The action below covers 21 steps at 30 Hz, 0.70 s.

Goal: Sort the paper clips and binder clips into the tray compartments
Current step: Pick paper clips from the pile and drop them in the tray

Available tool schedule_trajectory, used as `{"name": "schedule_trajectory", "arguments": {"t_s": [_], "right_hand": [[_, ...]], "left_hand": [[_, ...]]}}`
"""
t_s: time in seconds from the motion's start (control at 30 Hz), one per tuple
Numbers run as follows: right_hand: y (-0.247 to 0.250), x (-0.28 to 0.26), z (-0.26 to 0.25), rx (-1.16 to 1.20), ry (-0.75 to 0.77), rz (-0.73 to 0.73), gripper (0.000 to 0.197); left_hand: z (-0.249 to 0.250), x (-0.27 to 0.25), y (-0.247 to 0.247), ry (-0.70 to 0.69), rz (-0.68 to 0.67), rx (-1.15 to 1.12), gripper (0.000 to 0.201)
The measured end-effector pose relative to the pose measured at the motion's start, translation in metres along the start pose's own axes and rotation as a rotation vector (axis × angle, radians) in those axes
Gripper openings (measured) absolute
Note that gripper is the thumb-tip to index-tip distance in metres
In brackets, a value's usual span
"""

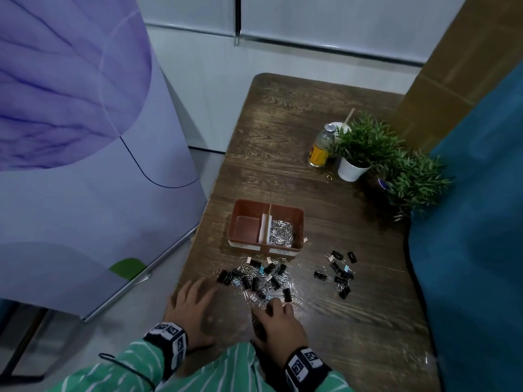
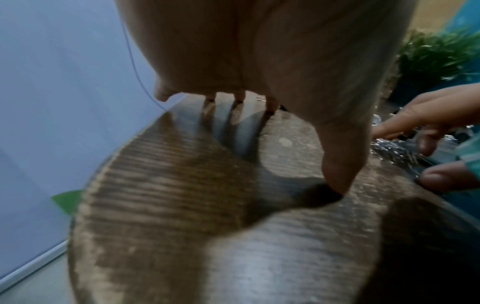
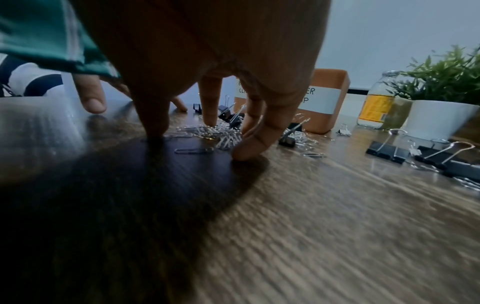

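Wood-grain table (image 1: 325, 114) beside pale wall; we see the tray (image 1: 298, 219) lying long axis left-right, labels facing us. Our left hand (image 1: 190, 306) rests spread flat; our right hand (image 1: 278, 321) fingers paper clips (image 1: 254, 295), grip unclear.

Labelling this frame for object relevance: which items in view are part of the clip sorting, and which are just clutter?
Task items:
tray, left compartment empty, right holding paper clips
mixed pile of paper clips and binder clips
binder clip group to the right
left hand, right hand at the pile

Clutter:
bottle
potted plant
second plant
gold ring
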State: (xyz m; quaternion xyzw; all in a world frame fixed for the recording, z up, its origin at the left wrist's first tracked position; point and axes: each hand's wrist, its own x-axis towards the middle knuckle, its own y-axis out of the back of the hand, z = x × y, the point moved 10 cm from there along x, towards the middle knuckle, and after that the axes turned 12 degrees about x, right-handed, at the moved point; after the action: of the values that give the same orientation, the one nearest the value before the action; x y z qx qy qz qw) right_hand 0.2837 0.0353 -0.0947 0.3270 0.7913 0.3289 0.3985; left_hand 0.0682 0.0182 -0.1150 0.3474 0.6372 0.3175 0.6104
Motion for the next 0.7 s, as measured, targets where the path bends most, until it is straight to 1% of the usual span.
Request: {"name": "schedule_trajectory", "arguments": {"t_s": [0.1,0.17,0.27,0.47,0.57,0.63,0.7], "right_hand": [[0.0,0.006,-0.003,-0.003,0.0,-0.025,0.06],[0.002,0.009,-0.003,-0.026,0.013,-0.034,0.05],[0.012,0.007,-0.003,-0.065,0.041,-0.018,0.034],[0.017,0.004,0.01,-0.074,0.041,-0.029,0.029],[0.027,0.005,0.005,-0.031,0.065,0.053,0.025],[0.035,0.008,0.013,0.064,0.001,0.104,0.028],[0.039,0.012,0.031,0.203,-0.105,0.129,0.02]], "left_hand": [[0.0,-0.002,-0.018,-0.033,-0.112,0.025,0.14],[-0.001,-0.003,-0.025,-0.058,-0.16,0.037,0.144],[-0.001,-0.003,-0.029,-0.059,-0.212,0.026,0.148],[0.001,-0.004,-0.028,-0.054,-0.249,0.021,0.148],[0.004,-0.005,-0.027,-0.061,-0.27,0.019,0.146],[0.007,-0.005,-0.025,-0.063,-0.271,0.006,0.146],[0.007,-0.005,-0.022,-0.069,-0.246,-0.001,0.148]]}}
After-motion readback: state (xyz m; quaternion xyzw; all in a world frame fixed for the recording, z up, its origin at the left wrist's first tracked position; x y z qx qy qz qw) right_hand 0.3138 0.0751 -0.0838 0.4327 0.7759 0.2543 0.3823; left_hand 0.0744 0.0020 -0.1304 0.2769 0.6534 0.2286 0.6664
